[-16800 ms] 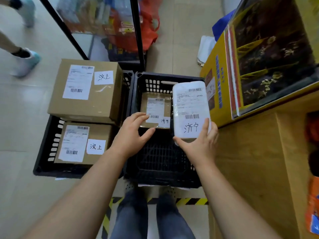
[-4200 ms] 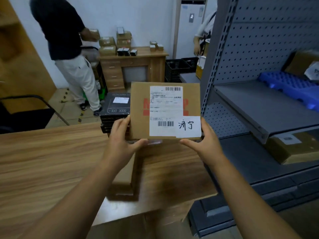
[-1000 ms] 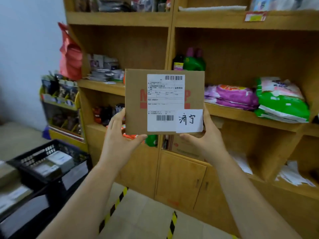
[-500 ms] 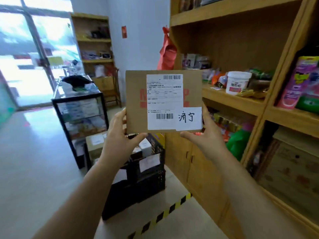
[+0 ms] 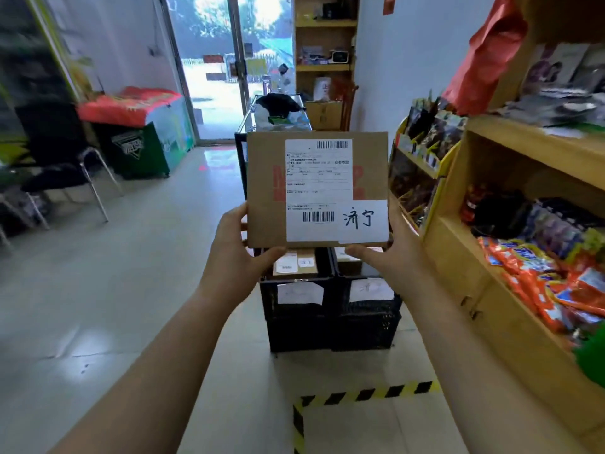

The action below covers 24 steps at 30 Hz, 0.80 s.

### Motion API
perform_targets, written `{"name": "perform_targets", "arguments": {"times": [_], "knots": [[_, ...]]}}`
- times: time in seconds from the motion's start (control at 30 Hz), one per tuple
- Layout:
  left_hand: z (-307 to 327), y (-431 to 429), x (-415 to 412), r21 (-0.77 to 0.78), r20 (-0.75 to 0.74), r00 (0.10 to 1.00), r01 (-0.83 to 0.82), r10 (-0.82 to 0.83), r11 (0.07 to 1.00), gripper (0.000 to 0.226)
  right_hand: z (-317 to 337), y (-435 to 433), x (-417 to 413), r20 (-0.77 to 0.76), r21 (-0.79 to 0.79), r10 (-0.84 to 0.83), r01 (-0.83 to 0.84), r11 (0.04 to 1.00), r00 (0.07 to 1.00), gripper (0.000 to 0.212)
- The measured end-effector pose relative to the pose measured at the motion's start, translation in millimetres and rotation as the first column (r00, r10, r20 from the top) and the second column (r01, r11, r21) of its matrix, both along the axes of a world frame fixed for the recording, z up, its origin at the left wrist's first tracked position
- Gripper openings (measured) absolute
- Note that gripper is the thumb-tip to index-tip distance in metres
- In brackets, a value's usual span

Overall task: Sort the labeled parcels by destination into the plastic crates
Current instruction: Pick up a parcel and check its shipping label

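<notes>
While the person stood short of the crates, the flat brown cardboard parcel (image 5: 266, 191) with its white shipping label (image 5: 319, 188) and a handwritten white destination slip (image 5: 363, 221) was held upright at chest height, face toward the wearer. The left hand (image 5: 237, 253) was clamped on the lower left corner, thumb under the bottom edge; the right hand (image 5: 394, 257) was clamped on the lower right corner in the same manner. Two black plastic crates stood side by side on the tiled floor directly beyond the parcel: the left crate (image 5: 296, 319) and the right crate (image 5: 368, 322), each carrying a white tag on its near wall and each already holding at least one brown box. Writing on both tags was too blurred to read. The chief risk from this position was judged to be a misplaced parcel, caused by the unread tags and by the parcel itself blocking the view into the crates. A second risk was a drop, since only the bottom corners were gripped and the parcel could tip forward when lowered. The yellow-and-black floor tape (image 5: 360, 394) and the wooden shelf unit (image 5: 510, 149) close on the right left little room for the right elbow.
</notes>
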<state>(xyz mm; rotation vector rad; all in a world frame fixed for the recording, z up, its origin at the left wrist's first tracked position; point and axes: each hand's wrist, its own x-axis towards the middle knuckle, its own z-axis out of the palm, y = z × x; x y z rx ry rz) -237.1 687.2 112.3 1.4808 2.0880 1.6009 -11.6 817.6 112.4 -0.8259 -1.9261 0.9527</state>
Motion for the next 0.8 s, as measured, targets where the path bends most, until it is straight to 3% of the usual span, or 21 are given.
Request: {"name": "perform_targets", "arguments": {"times": [0.37,0.8], "knots": [[-17.3,108.2,-49.6,0.022,0.035,0.995,0.088,-0.088,0.996,0.085,-7.6,93.0,-44.0,0.034,-0.031,-0.061,0.062,0.998,0.998,0.096],[-35.8,241.3,23.4,-0.006,0.04,0.964,0.264,-0.264,0.965,0.091,-11.4,172.8,52.0,0.089,-0.061,-0.276,0.282,0.957,0.957,0.089]]}}
